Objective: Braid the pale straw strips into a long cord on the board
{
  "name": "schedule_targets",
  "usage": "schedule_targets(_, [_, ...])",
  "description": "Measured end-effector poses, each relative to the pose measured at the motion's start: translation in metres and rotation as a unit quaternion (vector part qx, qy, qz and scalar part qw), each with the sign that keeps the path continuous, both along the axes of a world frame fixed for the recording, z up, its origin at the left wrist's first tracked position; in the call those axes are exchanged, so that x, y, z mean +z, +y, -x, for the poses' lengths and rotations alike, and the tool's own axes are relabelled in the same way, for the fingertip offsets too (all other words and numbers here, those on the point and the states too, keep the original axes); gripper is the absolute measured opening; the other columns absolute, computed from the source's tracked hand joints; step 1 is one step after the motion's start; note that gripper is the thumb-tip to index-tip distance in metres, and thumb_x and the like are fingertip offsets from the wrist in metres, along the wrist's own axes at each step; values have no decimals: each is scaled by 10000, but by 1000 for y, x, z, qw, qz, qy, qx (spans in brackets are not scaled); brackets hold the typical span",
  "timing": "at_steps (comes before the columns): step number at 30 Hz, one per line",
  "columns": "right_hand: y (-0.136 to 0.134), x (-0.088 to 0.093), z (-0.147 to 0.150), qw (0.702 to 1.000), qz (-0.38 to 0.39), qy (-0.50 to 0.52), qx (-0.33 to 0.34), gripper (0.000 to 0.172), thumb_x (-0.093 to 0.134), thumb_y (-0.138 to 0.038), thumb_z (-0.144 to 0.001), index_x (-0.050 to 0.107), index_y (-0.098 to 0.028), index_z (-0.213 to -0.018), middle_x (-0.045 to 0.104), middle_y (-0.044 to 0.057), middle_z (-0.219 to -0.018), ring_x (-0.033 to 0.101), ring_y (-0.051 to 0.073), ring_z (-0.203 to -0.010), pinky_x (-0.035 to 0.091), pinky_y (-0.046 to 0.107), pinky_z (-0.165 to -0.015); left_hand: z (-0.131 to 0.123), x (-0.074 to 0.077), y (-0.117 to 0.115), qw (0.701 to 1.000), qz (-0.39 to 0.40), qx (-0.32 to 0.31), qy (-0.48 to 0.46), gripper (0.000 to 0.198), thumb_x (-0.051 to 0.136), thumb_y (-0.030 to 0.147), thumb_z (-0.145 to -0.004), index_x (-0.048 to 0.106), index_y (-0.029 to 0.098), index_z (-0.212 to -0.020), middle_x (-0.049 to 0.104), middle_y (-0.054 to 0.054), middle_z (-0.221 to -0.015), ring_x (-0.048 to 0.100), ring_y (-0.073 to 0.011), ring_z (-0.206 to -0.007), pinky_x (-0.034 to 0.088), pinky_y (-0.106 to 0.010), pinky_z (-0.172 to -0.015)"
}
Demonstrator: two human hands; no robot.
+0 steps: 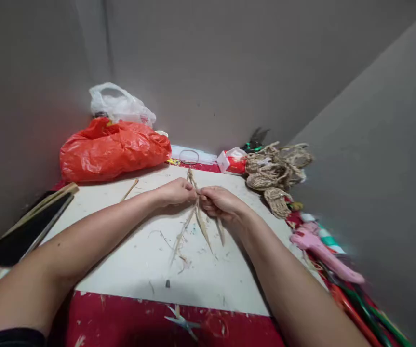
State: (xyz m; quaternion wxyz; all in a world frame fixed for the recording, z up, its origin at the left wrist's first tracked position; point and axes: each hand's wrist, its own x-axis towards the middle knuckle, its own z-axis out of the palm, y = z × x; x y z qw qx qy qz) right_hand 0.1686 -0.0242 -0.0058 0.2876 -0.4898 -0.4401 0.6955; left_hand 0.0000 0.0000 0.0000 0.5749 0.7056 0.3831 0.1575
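Both my hands meet over the middle of a white board [131, 270]. My left hand [175, 192] pinches a braided straw strand [192, 179] that rises just above my fingers. My right hand [219, 202] is closed on the same strand, right beside the left. Loose dry straw strips [202, 226] hang from under my fingers and fan out onto the board toward me. Small straw scraps lie scattered around them.
A red plastic bag [114, 150] and a white bag [121, 106] sit at the back left. A pile of woven straw sandals [276, 173] lies at the back right. A pink tool [323, 255] lies at the right, a dark flat panel [27, 231] at the left. Grey walls surround.
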Motion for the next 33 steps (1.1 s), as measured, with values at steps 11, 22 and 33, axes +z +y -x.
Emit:
schedule_targets(11, [7, -4, -2, 999, 29, 35, 26, 276, 497, -252, -798, 379, -175, -560, 234, -94, -431, 113, 26, -358, 61, 155, -323, 83, 64, 32, 928, -193, 75, 310, 207, 558, 311, -693, 550, 148, -566, 560, -33, -495, 479, -117, -420, 345, -235, -465])
schedule_targets(22, [6, -2, -2, 999, 29, 22, 25, 243, 506, -261, -805, 480, -146, -593, 211, -104, -407, 105, 23, -348, 76, 147, -313, 113, 33, 35, 934, -188, 87, 291, 76, 612, 230, -598, 577, 164, -594, 576, 6, -539, 475, -89, -484, 332, -203, -493])
schedule_targets(33, [8, 0, -5, 998, 4, 43, 36, 255, 546, -325, -809, 529, -126, -651, 220, -115, -399, 107, 16, -339, 90, 142, -313, 34, 29, 22, 985, 127, 80, -89, 191, 694, 185, -607, 560, 127, -730, 562, 16, -532, 497, -64, -455, 418, -190, -462])
